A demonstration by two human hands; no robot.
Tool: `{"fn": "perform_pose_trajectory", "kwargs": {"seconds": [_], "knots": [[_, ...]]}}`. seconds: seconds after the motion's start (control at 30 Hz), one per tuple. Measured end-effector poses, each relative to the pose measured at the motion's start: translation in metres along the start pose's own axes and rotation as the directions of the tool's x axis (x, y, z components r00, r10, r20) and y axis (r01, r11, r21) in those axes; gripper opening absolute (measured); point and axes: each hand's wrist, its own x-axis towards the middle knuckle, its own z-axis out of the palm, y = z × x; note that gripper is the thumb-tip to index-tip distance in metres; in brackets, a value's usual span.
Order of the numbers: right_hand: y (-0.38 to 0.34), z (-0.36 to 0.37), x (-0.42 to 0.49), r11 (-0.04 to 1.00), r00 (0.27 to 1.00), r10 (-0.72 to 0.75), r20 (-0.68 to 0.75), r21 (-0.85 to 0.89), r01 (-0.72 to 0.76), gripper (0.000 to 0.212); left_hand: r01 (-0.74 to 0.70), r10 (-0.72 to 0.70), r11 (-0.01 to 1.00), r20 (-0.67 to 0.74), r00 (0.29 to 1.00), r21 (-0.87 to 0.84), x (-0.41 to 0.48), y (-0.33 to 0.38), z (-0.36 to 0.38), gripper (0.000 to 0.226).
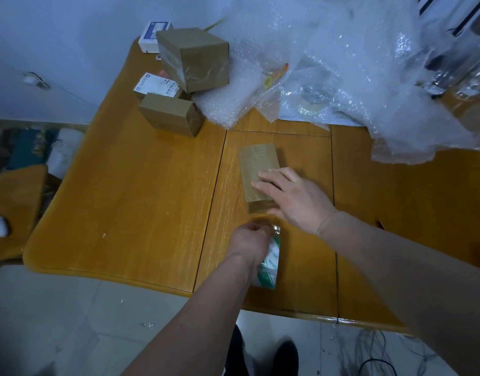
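**A:** What are the hands doing?

**B:** The right hand (293,196) is lying flat with its fingers straight, pressing on the near half of the small box (256,164). The left hand (248,244), at 6 o'clock from it, is curling round what looks like a tape roll (270,267) printed in green, just beside the box's near end.

**A:** And the box itself?

**B:** It is sitting mid-surface (138,199), with its long side running from 12 to 6 o'clock.

**A:** How should the taping go?

**B:** I'd say the flat hand should be pinning the box down while the other is drawing the strip straight toward 12 o'clock — taut and centred on the seam, then smoothed so that no bubbles are lifting it.

**A:** Is anything showing inside the containers?

**B:** Nothing. The small box is closed. At 11 o'clock the large box (195,58), the lower box (169,114) and the labelled box (156,86) between them are all shut too — their contents are hidden. The bubble wrap (341,63) is spilling in from 1 o'clock.
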Motion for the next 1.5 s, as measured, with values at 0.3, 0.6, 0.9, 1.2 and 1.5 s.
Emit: {"fn": "perform_pose_trajectory", "kwargs": {"seconds": [0.3, 0.6, 0.9, 1.2, 1.5], "knots": [[-0.008, 0.013, 0.004, 0.998, 0.995, 0.033, -0.096, -0.047, -0.037, 0.048, -0.016, 0.016, 1.0, 0.003, 1.0, -0.01, -0.002, 0.0, -0.001, 0.005], [0.002, 0.002, 0.003, 1.0, 0.998, -0.023, -0.06, 0.016, 0.024, 0.054, -0.012, 0.013, 0.999, 0.014, 1.0, -0.033, -0.008, 0.001, -0.002, 0.008], [0.013, 0.005, -0.004, 0.996, 0.997, -0.075, -0.009, 0.051, 0.075, 0.061, -0.018, 0.018, 1.0, 0.019, 1.0, -0.019, -0.013, 0.002, -0.003, 0.008], [-0.022, 0.002, 0.012, 0.99, 0.99, 0.127, -0.062, -0.061, -0.131, 0.054, -0.047, 0.046, 0.999, -0.021, 0.999, -0.005, -0.011, 0.0, 0.0, 0.005], [-0.005, -0.006, -0.002, 0.999, 0.999, 0.02, 0.039, 0.039, -0.022, 0.075, -0.045, 0.045, 0.999, -0.002, 0.999, -0.006, -0.016, 0.001, -0.003, 0.007]]}}
